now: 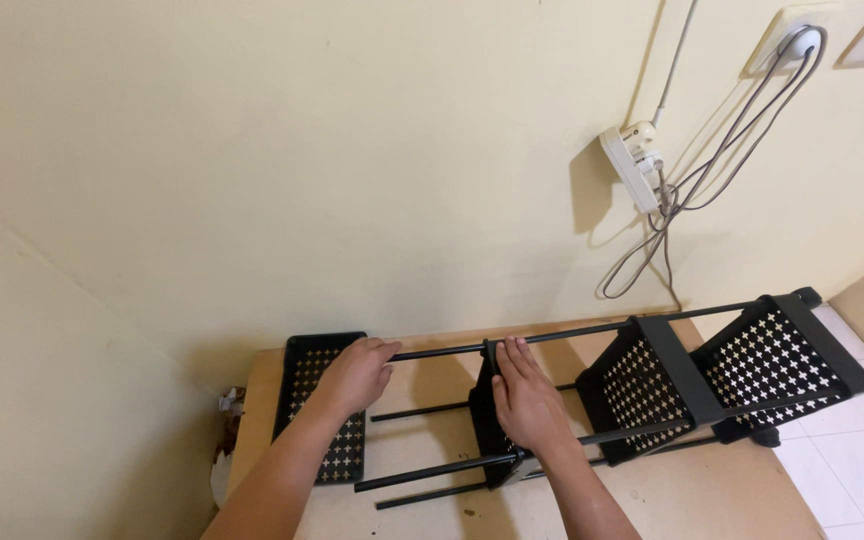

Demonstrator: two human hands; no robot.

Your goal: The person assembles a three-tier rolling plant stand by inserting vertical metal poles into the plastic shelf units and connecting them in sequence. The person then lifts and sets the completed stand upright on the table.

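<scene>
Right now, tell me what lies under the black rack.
The black rack lies on its side on a light wooden tabletop, bare between the poles. The left hand and right hand cover parts of the shelves; beneath them is hidden.

Two bare forearms, apparently sleeveless, no rings or watch visible.

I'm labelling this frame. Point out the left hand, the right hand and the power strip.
left hand [357, 373], head view, back of the hand.
right hand [524, 398], head view, back of the hand.
power strip [630, 167], head view, white casing.
</scene>
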